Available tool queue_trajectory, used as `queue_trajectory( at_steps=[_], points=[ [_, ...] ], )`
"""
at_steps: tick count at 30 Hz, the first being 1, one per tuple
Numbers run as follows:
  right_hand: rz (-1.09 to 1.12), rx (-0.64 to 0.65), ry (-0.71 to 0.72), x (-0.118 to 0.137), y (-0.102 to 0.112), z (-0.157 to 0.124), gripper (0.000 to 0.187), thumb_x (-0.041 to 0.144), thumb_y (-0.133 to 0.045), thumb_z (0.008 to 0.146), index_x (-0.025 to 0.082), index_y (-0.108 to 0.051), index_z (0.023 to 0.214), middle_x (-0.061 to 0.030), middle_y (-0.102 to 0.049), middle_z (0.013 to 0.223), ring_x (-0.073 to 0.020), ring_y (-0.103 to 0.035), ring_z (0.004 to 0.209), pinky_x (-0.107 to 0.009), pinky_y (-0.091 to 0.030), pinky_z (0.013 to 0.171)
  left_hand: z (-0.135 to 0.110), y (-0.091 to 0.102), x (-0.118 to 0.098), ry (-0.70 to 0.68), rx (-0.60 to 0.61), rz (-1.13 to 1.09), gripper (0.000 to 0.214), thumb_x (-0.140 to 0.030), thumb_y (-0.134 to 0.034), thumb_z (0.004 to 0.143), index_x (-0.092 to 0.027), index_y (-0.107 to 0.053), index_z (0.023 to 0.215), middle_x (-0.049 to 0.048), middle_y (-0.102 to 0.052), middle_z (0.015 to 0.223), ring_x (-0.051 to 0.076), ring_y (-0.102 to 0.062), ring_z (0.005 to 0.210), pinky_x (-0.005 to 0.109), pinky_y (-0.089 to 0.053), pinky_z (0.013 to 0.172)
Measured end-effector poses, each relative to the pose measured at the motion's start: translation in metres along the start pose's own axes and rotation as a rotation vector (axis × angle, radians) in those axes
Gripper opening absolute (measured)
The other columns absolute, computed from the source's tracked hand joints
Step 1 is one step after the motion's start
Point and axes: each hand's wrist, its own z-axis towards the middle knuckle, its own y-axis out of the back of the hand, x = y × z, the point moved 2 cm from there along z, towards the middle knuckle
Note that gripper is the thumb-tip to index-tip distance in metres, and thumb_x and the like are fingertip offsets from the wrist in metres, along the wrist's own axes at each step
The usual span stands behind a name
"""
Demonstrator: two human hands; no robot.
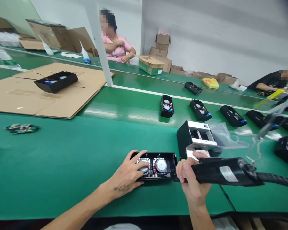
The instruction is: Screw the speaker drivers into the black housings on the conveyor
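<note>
A black speaker box [171,157] with two round silver speakers and thin red wires lies open side up on the green bench in front of me. My left hand [131,169] grips its left end, fingers over the near speaker and the rims. My right hand [193,177] is wrapped round a black electric screwdriver [218,171], held nearly level, its cable running off to the right. The screwdriver's tip points into the lower right corner of the box; whether it touches a screw there I cannot tell.
Behind my right hand stands a black and silver screw feeder [196,137] beside a clear plastic bag [227,135]. Several speaker boxes [200,110] line the belt beyond. A cardboard sheet [86,92] bears another box [57,81]. Circuit boards [22,128] lie left. Two people sit across.
</note>
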Motion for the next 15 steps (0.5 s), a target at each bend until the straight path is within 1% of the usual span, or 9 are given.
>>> queue_trajectory(
  at_steps=[3, 9, 15],
  points=[
    [-0.002, 0.012, -0.014, -0.005, -0.001, -0.001, 0.025, 0.026, -0.068, 0.102, 0.03, -0.054, 0.122, 0.0118, -0.05, 0.067, -0.0083, -0.051, 0.045, -0.025, -0.044, 0.045, 0.0, 0.0, 0.0, -0.003, -0.005, -0.01, 0.024, -0.036, -0.093, 0.081, -0.021, -0.075, 0.08, 0.0, -0.076, 0.126, 0.042, -0.048, 0.151, 0.059, -0.023, 0.126],
    [0.068, 0.023, -0.026, -0.01, -0.002, -0.003, 0.024, 0.021, -0.067, 0.102, 0.03, -0.056, 0.122, 0.0111, -0.054, 0.07, -0.0073, -0.052, 0.046, -0.024, -0.046, 0.046, 0.0, 0.001, 0.0, -0.005, -0.005, -0.01, 0.024, -0.035, -0.094, 0.08, -0.021, -0.074, 0.082, -0.0002, -0.076, 0.127, 0.043, -0.048, 0.151, 0.059, -0.021, 0.126],
    [0.051, 0.075, 0.005, -0.017, -0.005, -0.01, 0.021, 0.019, -0.065, 0.103, 0.03, -0.055, 0.118, 0.0104, -0.055, 0.07, -0.0066, -0.051, 0.047, -0.022, -0.043, 0.046, 0.0, 0.0, 0.0, -0.008, -0.011, 0.0, 0.024, -0.036, -0.092, 0.082, -0.021, -0.073, 0.081, -0.001, -0.076, 0.127, 0.043, -0.048, 0.15, 0.058, -0.021, 0.125]
  ],
)
